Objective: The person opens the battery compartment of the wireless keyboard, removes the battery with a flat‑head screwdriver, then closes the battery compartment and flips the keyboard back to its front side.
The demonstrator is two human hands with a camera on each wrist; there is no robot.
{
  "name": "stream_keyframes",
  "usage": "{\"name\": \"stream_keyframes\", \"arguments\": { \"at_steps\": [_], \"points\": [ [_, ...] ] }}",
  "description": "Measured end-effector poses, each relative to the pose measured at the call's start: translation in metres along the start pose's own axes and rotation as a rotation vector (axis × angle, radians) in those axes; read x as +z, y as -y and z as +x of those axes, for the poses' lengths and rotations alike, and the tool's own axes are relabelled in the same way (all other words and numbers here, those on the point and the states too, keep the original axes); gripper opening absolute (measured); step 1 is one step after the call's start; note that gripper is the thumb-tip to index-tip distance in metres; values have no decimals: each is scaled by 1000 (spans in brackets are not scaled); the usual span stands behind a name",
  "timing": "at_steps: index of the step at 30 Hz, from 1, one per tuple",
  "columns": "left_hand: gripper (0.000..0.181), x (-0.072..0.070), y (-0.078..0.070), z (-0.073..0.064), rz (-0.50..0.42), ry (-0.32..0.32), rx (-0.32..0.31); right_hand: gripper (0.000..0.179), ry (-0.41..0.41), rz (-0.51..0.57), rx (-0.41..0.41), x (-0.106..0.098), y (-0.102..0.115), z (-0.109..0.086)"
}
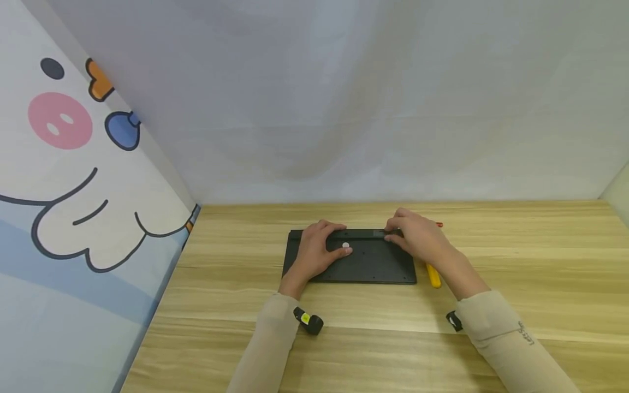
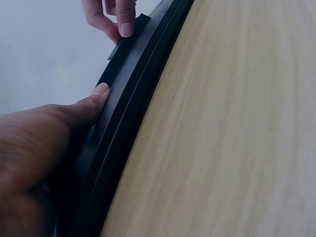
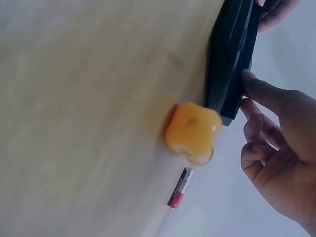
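A black keyboard (image 1: 363, 267) lies face down on the wooden table, a round white sticker on its underside. My left hand (image 1: 314, 248) grips its left part, fingers at the far edge and thumb on the underside; the thumb (image 2: 94, 103) shows in the left wrist view. Near the right end of the raised back ridge, my right hand (image 1: 420, 234) pinches a small thin dark piece (image 2: 115, 52), which looks like a battery cover. A grey rectangular patch (image 1: 379, 233) shows beside those fingertips. In the right wrist view, the right hand (image 3: 281, 133) partly hides the ridge.
To the right of the keyboard lies a tool with a yellow handle (image 1: 433, 277), partly under the right forearm. Beyond it is a red and black battery (image 3: 180, 187). A pale curtain (image 1: 373, 120) stands behind the table, a cartoon panel (image 1: 73, 229) at the left.
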State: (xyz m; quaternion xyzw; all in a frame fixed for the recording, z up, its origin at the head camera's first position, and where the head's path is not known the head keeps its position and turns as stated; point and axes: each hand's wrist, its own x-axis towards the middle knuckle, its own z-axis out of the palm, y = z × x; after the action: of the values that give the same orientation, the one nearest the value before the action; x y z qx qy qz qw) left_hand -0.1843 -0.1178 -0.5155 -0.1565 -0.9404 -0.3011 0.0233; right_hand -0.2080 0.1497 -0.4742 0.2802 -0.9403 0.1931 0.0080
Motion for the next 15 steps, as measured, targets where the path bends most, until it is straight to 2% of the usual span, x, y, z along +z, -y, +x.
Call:
{"name": "stream_keyframes", "arguments": {
  "at_steps": [8,15],
  "points": [
    [56,0,2,0,10,3,-5,12,17,-153,-41,-2,9,1],
    [56,-3,-2,-1,21,15,-4,17,62,-78,12,-9,7,0]
  ]
}}
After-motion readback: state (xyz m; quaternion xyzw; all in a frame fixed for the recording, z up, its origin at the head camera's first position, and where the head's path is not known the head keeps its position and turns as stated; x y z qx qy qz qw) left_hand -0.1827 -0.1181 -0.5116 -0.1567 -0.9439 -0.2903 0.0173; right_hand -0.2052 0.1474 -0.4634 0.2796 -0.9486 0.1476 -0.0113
